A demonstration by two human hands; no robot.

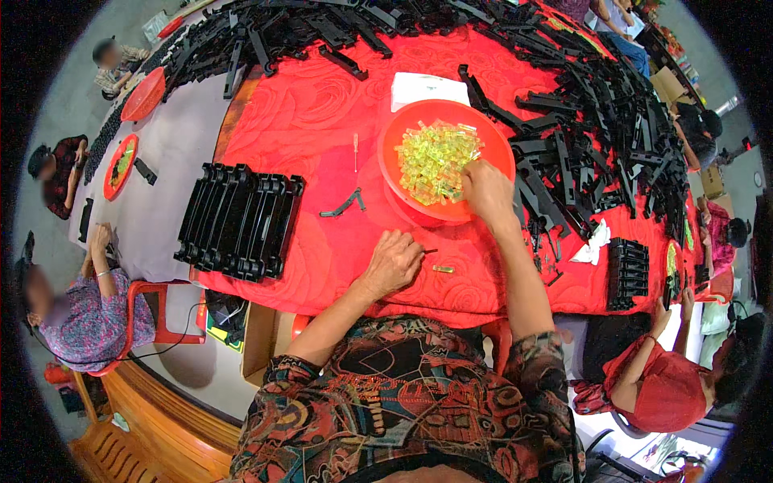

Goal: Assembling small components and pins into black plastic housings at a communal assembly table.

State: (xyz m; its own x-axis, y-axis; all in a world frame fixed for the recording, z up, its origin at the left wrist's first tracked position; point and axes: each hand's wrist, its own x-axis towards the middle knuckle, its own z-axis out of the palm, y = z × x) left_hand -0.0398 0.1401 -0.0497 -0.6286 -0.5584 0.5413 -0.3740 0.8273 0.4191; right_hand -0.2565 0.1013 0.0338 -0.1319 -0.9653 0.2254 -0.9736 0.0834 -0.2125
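Observation:
My right hand (488,191) reaches over the near right rim of a red plastic bowl (387,161). Its fingers curl down at the edge of a heap of small clear yellow-green pieces (435,159); the fingertips are partly hidden. On the red cloth nearer me rests my left hand (394,264), closed, with a thin dark piece (429,251) sticking out from its fingertips. Just right of it lies a single yellow-green piece (443,269). Left of the bowl are a thin screwdriver (356,151) and a small angled black part (345,204).
Long black plastic parts (592,153) are heaped at the right and far side. A row of assembled black parts (240,222) stands at left, with another black stack (628,274) at right. White paper (429,88) lies behind the bowl. People sit working on both sides.

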